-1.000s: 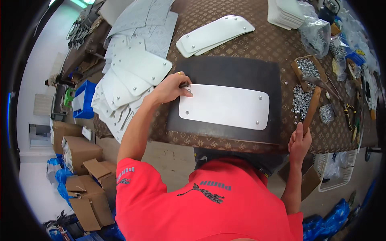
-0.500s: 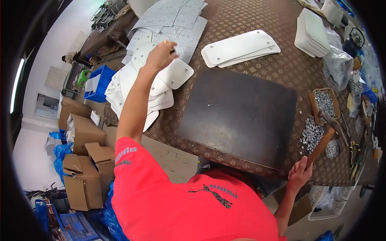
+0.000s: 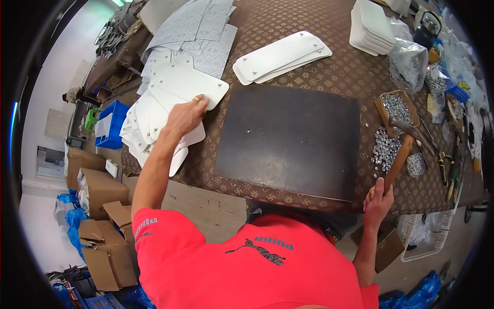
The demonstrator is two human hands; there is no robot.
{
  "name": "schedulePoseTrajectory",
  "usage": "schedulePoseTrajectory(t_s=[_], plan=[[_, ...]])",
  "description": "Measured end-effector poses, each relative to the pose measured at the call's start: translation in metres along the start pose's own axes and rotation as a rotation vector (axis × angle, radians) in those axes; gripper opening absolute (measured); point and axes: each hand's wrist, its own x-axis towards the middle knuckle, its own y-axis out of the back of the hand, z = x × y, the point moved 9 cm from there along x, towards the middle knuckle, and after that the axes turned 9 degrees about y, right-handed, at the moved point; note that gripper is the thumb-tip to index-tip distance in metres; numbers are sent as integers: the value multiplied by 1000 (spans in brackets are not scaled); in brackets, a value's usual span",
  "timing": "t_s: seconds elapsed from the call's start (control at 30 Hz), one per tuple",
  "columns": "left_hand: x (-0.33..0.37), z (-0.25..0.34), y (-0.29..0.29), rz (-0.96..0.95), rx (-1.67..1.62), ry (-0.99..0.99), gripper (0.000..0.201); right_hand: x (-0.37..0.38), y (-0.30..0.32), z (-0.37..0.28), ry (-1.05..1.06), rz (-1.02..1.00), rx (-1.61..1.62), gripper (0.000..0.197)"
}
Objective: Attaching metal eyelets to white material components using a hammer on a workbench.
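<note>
My left hand is closed at the near edge of a white rounded panel with small metal studs at its corners. That panel lies on top of a fanned pile of similar studded panels at the left of the table. My right hand grips the wooden handle of a hammer at the table's right front edge. The hammer's head is raised beside the loose metal studs. Between my hands lies a dark flat board, with a tiny bright piece on it.
Studded white panels lie beyond the board. A taller stack of white panels stands at the far right. Nearby are a box of studs, plastic bags and pliers. Patterned sheets lie far left; cardboard boxes stand beyond.
My left hand has come down from above the pile to the near edge of the top panel. My right hand still holds the hammer. The whole view has shifted a little.
</note>
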Motion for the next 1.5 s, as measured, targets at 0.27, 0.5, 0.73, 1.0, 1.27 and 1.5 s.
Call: schedulePoseTrajectory(t_s=[0.27,0.5,0.73,1.0,1.27,1.5], plan=[[-34,55,147,632,-73,-245,29,1,0,0,32,-1,14,30],[-90,257,138,538,-380,-606,18,2,2,-2,66,15,16,27],[-82,264,91,-53,-1309,-335,18,5,11,0,30,-66,12,32],[-46,78,24,151,-1809,357,22,-10,-28,-52,116,-233,-111,33],[-16,89,-2,127,-1698,234,21,-46,-139,-61,109,-572,-352,23],[-18,91,-5,78,-1676,221,17,-52,-179,-175,465,-500,-330,12]])
